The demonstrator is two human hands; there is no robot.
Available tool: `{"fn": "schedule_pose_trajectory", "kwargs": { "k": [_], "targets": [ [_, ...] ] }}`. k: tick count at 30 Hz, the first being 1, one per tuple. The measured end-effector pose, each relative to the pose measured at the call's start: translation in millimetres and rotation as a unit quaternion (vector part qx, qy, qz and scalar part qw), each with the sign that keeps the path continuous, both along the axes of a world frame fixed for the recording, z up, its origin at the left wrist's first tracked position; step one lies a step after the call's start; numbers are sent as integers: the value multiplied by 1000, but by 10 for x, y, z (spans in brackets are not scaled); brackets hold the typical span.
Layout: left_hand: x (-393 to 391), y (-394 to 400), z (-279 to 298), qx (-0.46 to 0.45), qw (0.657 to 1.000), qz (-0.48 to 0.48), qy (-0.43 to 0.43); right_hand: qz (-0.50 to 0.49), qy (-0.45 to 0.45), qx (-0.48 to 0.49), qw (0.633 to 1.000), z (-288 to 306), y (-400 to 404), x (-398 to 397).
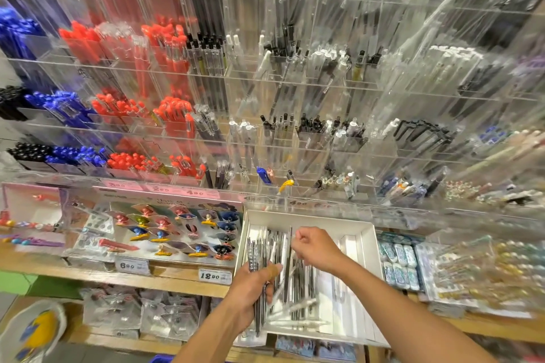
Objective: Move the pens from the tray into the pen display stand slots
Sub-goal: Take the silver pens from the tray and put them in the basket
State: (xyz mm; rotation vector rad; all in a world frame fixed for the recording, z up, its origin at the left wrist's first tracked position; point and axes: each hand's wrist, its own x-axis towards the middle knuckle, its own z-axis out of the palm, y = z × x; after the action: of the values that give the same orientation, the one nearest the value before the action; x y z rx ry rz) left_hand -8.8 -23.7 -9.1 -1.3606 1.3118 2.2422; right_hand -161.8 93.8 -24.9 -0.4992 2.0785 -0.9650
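Observation:
A white cardboard tray [364, 242] rests on the wooden shelf below the display and holds several slim grey and clear pens [298, 283]. My left hand [250, 289] is shut on a bundle of these pens [258, 250], held upright over the tray's left side. My right hand [314, 247] hovers over the tray's middle, its fingers pinching the top of one pen in the bundle. Above stands the clear acrylic pen display stand [295, 138], its slots filled with blue, red, black and clear pens.
Left of the tray lies a board of small figurine clips [177, 230] with price tags [215, 275]. To the right sit packs of erasers [399, 262] and blurred coloured pens [501, 268]. Bagged items [141, 315] fill the lower shelf.

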Motion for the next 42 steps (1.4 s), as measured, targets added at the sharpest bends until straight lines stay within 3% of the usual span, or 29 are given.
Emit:
{"fn": "schedule_pose_trajectory", "kwargs": {
  "k": [6, 10, 14, 17, 27, 32, 36, 42],
  "targets": [
    [-29, 71, 115, -29, 996, -71, 46, -16, -112, -88, 990, 232, -114, 159],
    [-9, 16, 93, 4, 998, -38, 57, -28, -158, -90, 983, 198, -14, 89],
    [24, -43, 82, 59, 997, -13, 54, -62, 19, 99, 993, -51, 205, -23],
    [49, -70, 75, 68, 996, -12, 55, 16, 45, 190, 981, -257, 318, 20],
    [76, -107, -46, 69, 996, -13, 47, 112, 169, 290, 935, -480, 125, 278],
    [94, -128, -67, 75, 996, -10, 48, 14, 129, 233, 964, -424, 63, 189],
    [91, -110, -48, 72, 996, -11, 52, 24, 27, 146, 989, -204, 100, 126],
    [25, -114, 56, 69, 995, -6, 68, -53, -91, -78, 991, 422, 103, 62]
  ]
}}
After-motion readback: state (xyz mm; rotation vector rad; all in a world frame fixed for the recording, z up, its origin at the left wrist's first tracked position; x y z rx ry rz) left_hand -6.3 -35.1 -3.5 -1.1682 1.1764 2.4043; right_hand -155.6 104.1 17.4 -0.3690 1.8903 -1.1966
